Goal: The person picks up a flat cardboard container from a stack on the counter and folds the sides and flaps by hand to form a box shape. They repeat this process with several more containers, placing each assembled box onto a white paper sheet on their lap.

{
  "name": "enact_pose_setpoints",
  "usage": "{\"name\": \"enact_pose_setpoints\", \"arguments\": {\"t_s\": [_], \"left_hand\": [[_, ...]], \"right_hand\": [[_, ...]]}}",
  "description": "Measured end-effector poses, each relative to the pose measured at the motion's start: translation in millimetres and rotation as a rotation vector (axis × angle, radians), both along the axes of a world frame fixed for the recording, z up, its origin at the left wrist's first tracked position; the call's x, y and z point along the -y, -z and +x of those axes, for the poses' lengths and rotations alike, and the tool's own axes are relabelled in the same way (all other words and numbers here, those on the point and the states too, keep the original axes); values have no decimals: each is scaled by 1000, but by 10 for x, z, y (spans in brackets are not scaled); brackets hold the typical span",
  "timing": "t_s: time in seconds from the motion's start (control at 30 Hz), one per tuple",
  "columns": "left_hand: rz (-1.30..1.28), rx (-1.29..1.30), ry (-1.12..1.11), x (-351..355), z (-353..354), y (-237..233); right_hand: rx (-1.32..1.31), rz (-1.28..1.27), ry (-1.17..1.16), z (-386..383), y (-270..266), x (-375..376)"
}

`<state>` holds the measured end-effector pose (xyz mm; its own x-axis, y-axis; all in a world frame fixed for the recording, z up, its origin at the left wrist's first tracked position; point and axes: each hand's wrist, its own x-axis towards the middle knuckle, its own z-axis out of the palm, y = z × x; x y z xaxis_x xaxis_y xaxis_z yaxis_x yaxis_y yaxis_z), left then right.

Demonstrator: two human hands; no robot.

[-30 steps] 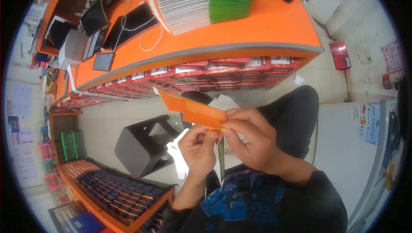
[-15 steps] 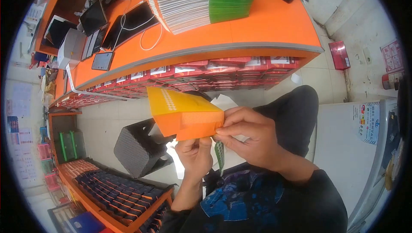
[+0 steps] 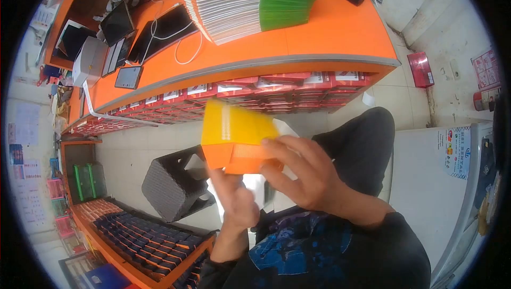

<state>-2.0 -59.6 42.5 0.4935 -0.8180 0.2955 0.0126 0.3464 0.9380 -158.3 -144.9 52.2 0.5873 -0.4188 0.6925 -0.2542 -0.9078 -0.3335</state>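
A yellow and orange cardboard box [image 3: 239, 126] is in front of my body, slightly blurred, with its yellow face tilted up and an orange side toward me. My right hand [image 3: 308, 177] grips its right end, fingers on the yellow face and the orange side. Below the box's left part is my left hand [image 3: 238, 201], smeared by motion. One of its fingers reaches up to the lower edge of the orange side, and the others look curled. White paper-like pieces [image 3: 255, 185] show behind and beneath my hands.
An orange counter [image 3: 340, 39] carries a fanned stack of folded cartons [image 3: 229, 7], a phone [image 3: 128, 77] and cables. Red boxes [image 3: 239, 92] fill the shelf beneath. A black woven stool [image 3: 173, 185] stands left; a rack of dark packs [image 3: 143, 236] is lower left, a white cabinet [image 3: 431, 182] right.
The box has shifted right and turned, showing more of its yellow face. My left hand has moved left along its lower edge. A green checked strip below my right hand is out of sight.
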Motion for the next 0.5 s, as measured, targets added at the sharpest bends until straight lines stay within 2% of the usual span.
{"name": "enact_pose_setpoints", "arguments": {"t_s": [0.03,0.07,0.1,0.17,0.2,0.23,0.33,0.4,0.5], "left_hand": [[-105,49,-50,36,99,7],[107,150,-270,55,177,-5],[103,153,-278,71,219,-30],[23,-14,-140,122,266,-106],[-11,-98,-237,192,195,-143],[-15,-97,-231,197,163,-124],[-5,34,-217,108,75,20],[0,273,-241,52,0,168],[3,291,-288,40,-95,298]], "right_hand": [[2,-3,-3,11,12,-14],[13,-5,-29,25,21,-35],[26,-8,-56,44,23,-47],[26,-57,-39,76,13,-37],[45,-56,-27,75,0,-23],[62,-57,-12,70,-15,-5],[113,45,46,53,-78,28],[166,117,35,50,-72,92],[244,268,28,67,-24,108]]}}
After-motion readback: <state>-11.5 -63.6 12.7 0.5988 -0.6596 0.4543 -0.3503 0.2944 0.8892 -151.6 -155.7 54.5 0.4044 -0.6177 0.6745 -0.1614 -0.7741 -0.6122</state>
